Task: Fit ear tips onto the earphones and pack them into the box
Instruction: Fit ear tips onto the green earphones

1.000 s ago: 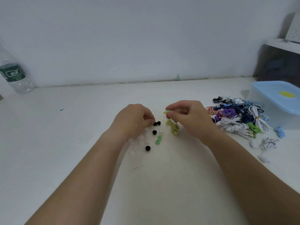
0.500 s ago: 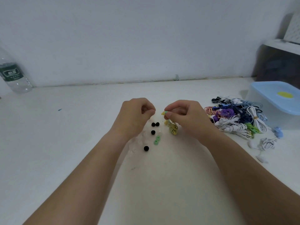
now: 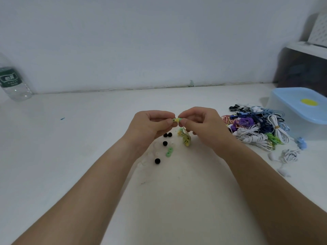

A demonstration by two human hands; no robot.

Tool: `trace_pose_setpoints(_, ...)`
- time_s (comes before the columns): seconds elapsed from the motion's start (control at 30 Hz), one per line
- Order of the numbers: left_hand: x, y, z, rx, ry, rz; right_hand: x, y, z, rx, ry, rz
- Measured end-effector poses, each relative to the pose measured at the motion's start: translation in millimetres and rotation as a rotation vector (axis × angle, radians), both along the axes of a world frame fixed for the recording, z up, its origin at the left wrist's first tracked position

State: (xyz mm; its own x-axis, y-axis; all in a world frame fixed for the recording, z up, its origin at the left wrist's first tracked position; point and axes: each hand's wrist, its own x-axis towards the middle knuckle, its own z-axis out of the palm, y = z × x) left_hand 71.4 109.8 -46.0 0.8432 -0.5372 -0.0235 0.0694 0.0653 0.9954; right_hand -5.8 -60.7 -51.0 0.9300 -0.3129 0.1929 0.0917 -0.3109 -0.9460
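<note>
Earphones first: we are holding the yellow-green earphone (image 3: pixel 177 119) just above the bench (image 3: pixel 88 142), at the middle of the view. Our left hand (image 3: pixel 152 125) and our right hand (image 3: pixel 200 123) are meeting at it. Each hand is pinching the small bud between thumb and forefinger, with the other fingers curled in. The bud is too small for us to tell whether a tip is sitting between the left fingertips and the bud. Its coiled cord (image 3: pixel 186 139) is hanging below the right hand, and we cannot tell whether it is touching the bench.

Loose tips are lying on the bench under and just in front of the left hand. We are seeing four black ear tips (image 3: pixel 165 143), two of them touching side by side. A pair of green ear tips (image 3: pixel 169 153) is lying close together, and some pale ear tips (image 3: pixel 152 154) are hardly standing out from the white surface.

To our right, a pile of bundled earphones (image 3: pixel 254 129) in white, blue, purple and green is lying beside the blue box (image 3: pixel 286 103). Its lid, with a yellow spot, is on. A white earphone bundle (image 3: pixel 289 154) is lying apart from the pile, nearer to us. A water bottle (image 3: pixel 13 85) is standing upright against the wall at far left.
</note>
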Motion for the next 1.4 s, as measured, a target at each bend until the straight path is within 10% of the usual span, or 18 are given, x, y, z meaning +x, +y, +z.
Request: trace_pose_setpoints(1.4, 2.0, 8.8, 8.2, 0.052, -0.045, -0.12, -4.6, -5.2, 6.5, 0.004, 0.063, 0.101)
